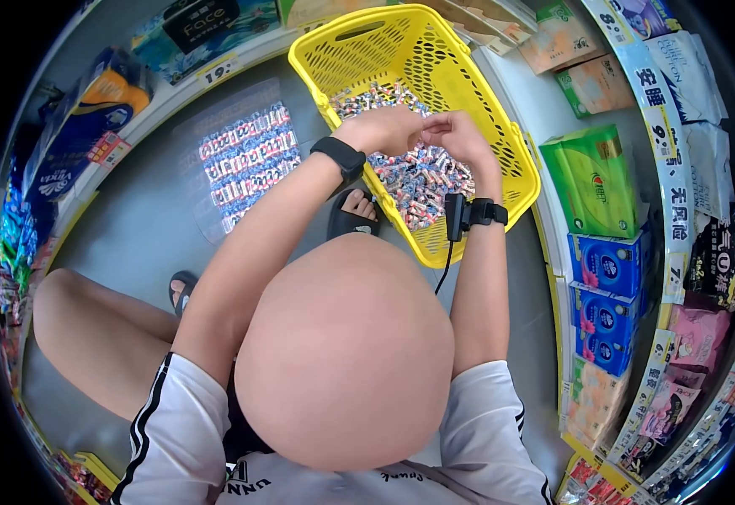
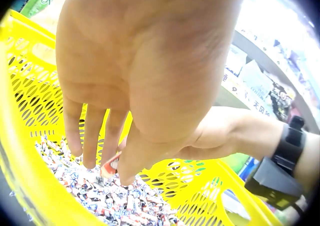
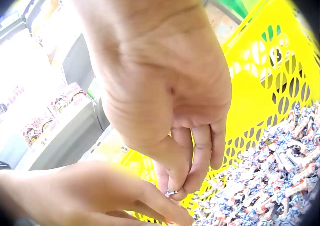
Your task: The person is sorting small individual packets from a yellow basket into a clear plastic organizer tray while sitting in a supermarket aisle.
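Over the yellow basket [image 1: 515, 160], my two hands meet at their fingertips. My left hand [image 1: 388, 130] pinches a small wrapped candy [image 2: 110, 166] with red and white on it between thumb and fingers. At the tip of my right hand [image 1: 460, 139], thumb and index finger pinch a small shiny bit of wrapper [image 3: 172, 192] right beside the left fingertips. Most of the candy is hidden by the fingers. Below both hands, a heap of wrapped candies [image 1: 422, 185] in white, blue and red covers the basket's bottom.
On the floor to the left lies a clear tray with candies [image 1: 250, 160] in neat rows. Shelves flank the aisle, with green tissue packs [image 1: 591, 181] and blue packs [image 1: 607, 261] at right. A sandalled foot [image 1: 355, 210] stands by the basket, and a bent knee [image 1: 73, 311] is at left.
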A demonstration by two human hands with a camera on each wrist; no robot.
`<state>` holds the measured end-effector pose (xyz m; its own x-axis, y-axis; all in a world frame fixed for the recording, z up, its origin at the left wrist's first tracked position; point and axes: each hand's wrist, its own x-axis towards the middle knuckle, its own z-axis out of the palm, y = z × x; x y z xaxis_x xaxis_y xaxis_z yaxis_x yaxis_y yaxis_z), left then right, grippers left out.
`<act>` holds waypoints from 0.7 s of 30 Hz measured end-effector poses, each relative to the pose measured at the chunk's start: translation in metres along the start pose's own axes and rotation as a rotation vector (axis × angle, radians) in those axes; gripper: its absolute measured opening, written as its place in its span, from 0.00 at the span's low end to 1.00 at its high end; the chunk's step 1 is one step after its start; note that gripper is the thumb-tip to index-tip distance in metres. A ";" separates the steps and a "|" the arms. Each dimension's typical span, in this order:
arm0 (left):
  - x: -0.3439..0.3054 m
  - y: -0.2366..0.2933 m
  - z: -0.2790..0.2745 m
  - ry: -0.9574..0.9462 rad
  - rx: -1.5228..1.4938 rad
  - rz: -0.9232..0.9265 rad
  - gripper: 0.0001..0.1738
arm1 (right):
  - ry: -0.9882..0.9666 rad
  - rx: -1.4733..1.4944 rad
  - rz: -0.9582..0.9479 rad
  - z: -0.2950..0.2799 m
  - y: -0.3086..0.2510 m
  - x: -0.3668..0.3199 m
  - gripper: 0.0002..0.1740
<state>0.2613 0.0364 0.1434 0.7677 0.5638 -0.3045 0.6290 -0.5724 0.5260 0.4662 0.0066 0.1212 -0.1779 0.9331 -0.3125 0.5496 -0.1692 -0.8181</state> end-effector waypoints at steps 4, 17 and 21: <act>-0.027 -0.006 -0.007 0.254 -0.006 0.075 0.13 | 0.028 -0.015 -0.009 -0.002 -0.034 0.000 0.16; -0.124 -0.023 0.001 0.865 -0.390 0.080 0.21 | -0.011 0.042 -0.190 0.055 -0.124 0.015 0.16; -0.148 -0.040 0.011 0.928 -0.411 -0.003 0.17 | -0.115 0.044 -0.206 0.074 -0.143 0.028 0.16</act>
<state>0.1241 -0.0305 0.1581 0.2579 0.9047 0.3390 0.4052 -0.4198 0.8121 0.3225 0.0331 0.1940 -0.3760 0.9073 -0.1882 0.4569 0.0048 -0.8895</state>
